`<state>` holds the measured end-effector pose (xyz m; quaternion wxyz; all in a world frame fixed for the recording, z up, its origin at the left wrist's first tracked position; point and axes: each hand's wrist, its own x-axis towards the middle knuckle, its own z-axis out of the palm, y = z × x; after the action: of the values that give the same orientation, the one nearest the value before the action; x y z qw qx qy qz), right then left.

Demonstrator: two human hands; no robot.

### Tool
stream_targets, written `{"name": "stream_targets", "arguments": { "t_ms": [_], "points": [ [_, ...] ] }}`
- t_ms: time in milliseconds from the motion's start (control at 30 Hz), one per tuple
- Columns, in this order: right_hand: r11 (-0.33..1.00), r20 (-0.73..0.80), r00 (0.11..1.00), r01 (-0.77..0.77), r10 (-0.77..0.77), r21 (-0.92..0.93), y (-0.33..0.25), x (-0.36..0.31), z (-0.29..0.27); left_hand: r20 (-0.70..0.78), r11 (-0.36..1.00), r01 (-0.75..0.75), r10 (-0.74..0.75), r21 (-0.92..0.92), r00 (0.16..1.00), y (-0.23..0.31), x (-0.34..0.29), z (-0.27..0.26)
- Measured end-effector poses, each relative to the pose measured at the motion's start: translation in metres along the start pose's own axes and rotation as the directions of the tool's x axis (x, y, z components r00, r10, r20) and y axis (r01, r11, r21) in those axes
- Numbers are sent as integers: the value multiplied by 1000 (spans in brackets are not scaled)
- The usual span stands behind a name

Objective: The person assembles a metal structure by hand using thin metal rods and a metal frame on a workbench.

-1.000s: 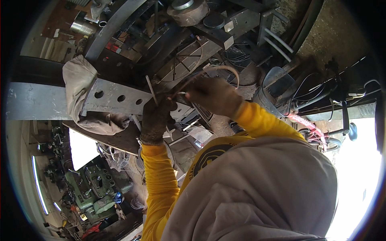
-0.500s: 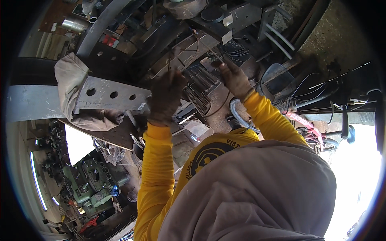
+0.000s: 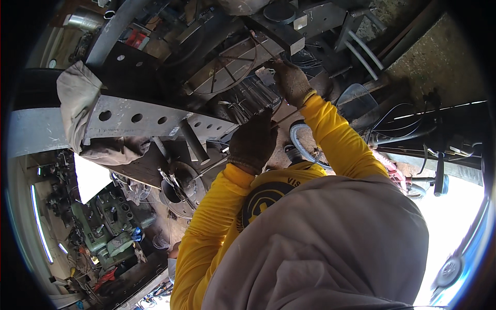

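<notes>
Tight: wires [image 3: 248,101] betw. brackets [image 3: 150,119]

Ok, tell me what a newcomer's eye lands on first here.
First, the yellow sleeves rising from the lower middle, ending in two dark gloves: the left hand at centre against the machinery, the right hand higher, reaching into it. Next, the grey drilled bar crossing the left side, with a pale rag draped over its end. The grey cloth fills the lower right.

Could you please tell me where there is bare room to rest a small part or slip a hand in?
Only the drilled grey beam left of the left hand looks bare. Around the right hand, wires and brackets crowd everything.
</notes>
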<state>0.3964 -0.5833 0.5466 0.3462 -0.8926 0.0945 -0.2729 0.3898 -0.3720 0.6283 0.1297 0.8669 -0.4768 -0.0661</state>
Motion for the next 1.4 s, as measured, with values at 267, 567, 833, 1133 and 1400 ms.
{"name": "stream_targets", "arguments": {
  "t_ms": [267,567,833,1133,1400],
  "points": [
    [999,-25,1000,-1,3,52,-10,4,-5,-32,996,-26,29,88,999,0,5,-8],
    [13,517,672,-616,530,788,-46,19,-12,-124,982,9,15,187,992,-3,1,-31],
    [87,468,768,-554,436,828,-31,14,-4,-170,973,-34,74,229,983,-7,2,-30],
    [709,1,998,-40,56,704,-1,13,49,-171,974,-69,107,214,980,-15,3,-39],
    [-687,549,806,-272,220,674,-60,27,21,-173,979,-124,151,159,973,-34,4,-51]
  ]
}}
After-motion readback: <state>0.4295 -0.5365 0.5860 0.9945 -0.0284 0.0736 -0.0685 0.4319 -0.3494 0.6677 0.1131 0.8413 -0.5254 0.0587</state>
